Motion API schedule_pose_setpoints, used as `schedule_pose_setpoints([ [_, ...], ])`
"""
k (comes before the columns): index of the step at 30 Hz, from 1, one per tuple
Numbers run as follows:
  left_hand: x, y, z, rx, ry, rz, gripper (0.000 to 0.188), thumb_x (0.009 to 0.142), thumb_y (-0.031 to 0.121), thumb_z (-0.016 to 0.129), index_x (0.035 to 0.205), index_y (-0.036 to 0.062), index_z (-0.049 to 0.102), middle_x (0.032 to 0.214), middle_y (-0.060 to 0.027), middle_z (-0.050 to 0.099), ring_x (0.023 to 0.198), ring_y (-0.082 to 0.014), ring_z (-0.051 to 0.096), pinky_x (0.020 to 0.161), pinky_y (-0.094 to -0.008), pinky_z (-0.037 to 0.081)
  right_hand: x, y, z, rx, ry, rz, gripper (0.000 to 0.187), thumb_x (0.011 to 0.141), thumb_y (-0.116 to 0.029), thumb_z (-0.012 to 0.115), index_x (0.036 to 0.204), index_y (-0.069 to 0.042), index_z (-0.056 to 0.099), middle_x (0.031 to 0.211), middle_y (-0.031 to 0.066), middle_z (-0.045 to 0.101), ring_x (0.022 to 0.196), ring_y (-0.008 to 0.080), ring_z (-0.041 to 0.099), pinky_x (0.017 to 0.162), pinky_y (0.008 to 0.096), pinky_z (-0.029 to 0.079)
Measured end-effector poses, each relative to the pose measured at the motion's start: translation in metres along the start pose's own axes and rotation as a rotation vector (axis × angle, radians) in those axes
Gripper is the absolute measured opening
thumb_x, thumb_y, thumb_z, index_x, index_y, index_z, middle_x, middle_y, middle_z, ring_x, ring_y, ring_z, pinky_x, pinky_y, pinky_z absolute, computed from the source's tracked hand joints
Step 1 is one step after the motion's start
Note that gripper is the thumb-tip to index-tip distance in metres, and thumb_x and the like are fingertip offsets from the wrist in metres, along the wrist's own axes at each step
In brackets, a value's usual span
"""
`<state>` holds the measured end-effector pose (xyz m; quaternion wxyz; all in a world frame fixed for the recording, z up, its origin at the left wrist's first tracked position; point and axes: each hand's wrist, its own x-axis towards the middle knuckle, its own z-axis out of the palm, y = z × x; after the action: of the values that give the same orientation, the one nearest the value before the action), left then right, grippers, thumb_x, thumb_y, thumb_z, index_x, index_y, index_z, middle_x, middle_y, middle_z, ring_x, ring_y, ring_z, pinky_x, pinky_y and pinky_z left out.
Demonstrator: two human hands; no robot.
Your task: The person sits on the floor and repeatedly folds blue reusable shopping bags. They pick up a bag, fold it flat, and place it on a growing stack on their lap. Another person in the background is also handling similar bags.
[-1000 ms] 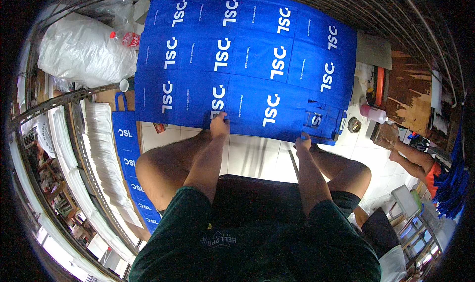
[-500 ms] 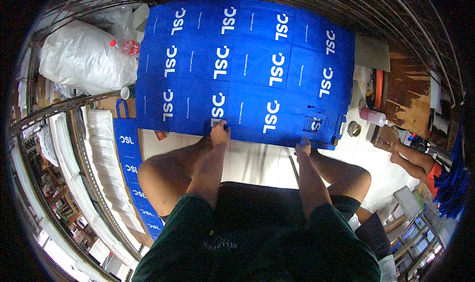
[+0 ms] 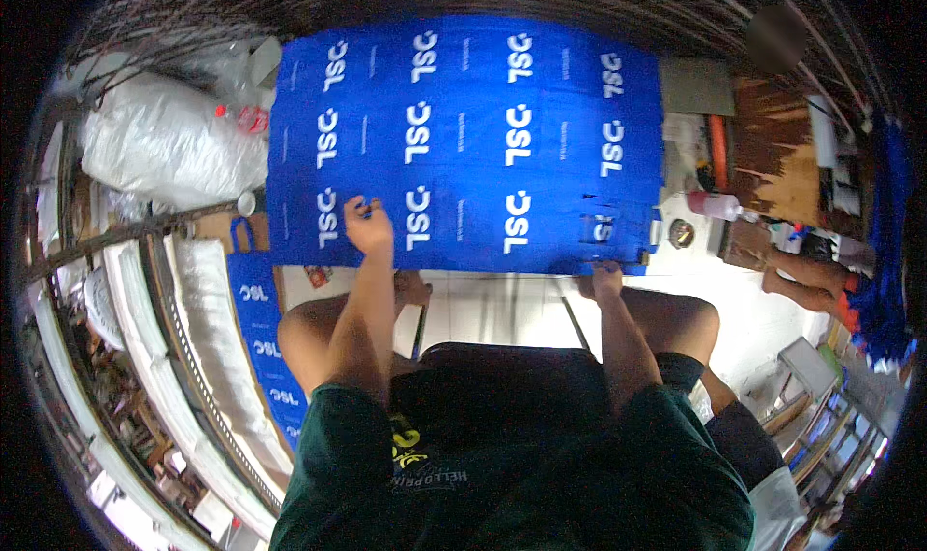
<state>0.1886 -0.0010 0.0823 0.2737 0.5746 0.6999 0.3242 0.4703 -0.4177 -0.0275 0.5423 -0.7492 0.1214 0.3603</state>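
A large blue fabric sheet (image 3: 463, 165) with rows of white print lies spread in front of me. Small dark cut-outs or a patch (image 3: 601, 227) show near its lower right corner. My left hand (image 3: 371, 228) is over the lower left-middle of the sheet, its fingers half curled and apart; whether it touches the fabric is unclear. At the near edge, toward the right corner, my right hand (image 3: 606, 279) has its fingers closed on the sheet's border. The fingertips are partly hidden.
At the left sit a bulging clear plastic bag (image 3: 164, 141), a red-capped bottle (image 3: 253, 118) and stacked white material (image 3: 203, 300) beside a blue printed strip (image 3: 259, 310). On the right are a pinkish bottle (image 3: 713, 204), a round tin (image 3: 681, 232) and another person's bare limbs (image 3: 806, 269).
My left hand has left the near edge and moved left and farther in over the sheet. My right hand stays at the near right edge. The whole view has shifted slightly.
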Motion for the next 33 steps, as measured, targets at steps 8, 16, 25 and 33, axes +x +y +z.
schedule_pose_setpoints([
  [8, -0.008, 0.134, -0.054, -0.151, -0.73, -0.078, 0.05, 0.073, 0.034, 0.068, 0.112, 0.0087, 0.049, 0.085, -0.0038, 0.056, 0.072, -0.0117, 0.05, 0.059, -0.0263, 0.04, -0.055, -0.118, -0.001, -0.832, -0.158, -0.485, 0.036, 0.075, -0.026, 0.065, 0.104, -0.007, 0.057, 0.085, 0.0124, 0.063, 0.073, 0.025, 0.061, 0.067, 0.0354, 0.048],
  [16, -0.174, 0.207, -0.172, -0.533, -1.229, 0.083, 0.04, 0.074, 0.006, 0.065, 0.111, 0.0042, 0.049, 0.095, -0.0018, 0.055, 0.089, -0.0132, 0.053, 0.08, -0.0292, 0.045, -0.151, -0.196, -0.033, -0.663, -0.212, -0.695, 0.034, 0.077, -0.024, 0.062, 0.107, -0.009, 0.057, 0.092, 0.0113, 0.062, 0.078, 0.0205, 0.06, 0.069, 0.0343, 0.048],
  [25, -0.273, 0.135, -0.163, 0.264, -1.422, 0.593, 0.059, 0.07, 0.045, 0.069, 0.11, 0.0059, 0.053, 0.071, -0.0058, 0.059, 0.061, -0.0158, 0.055, 0.059, -0.029, 0.045, -0.184, -0.166, -0.04, -0.845, -0.182, -0.673, 0.033, 0.076, -0.031, 0.061, 0.103, -0.013, 0.059, 0.087, 0.0147, 0.064, 0.082, 0.0314, 0.062, 0.073, 0.0417, 0.048],
  [33, -0.246, 0.068, -0.105, 0.051, -1.221, 0.47, 0.042, 0.071, 0.037, 0.07, 0.096, 0.0046, 0.06, 0.075, -0.0097, 0.061, 0.068, -0.017, 0.057, 0.063, -0.0293, 0.045, -0.159, -0.146, -0.034, -0.944, -0.254, -0.643, 0.036, 0.076, -0.034, 0.06, 0.106, -0.015, 0.059, 0.093, 0.0131, 0.064, 0.085, 0.0298, 0.062, 0.076, 0.0399, 0.049],
])
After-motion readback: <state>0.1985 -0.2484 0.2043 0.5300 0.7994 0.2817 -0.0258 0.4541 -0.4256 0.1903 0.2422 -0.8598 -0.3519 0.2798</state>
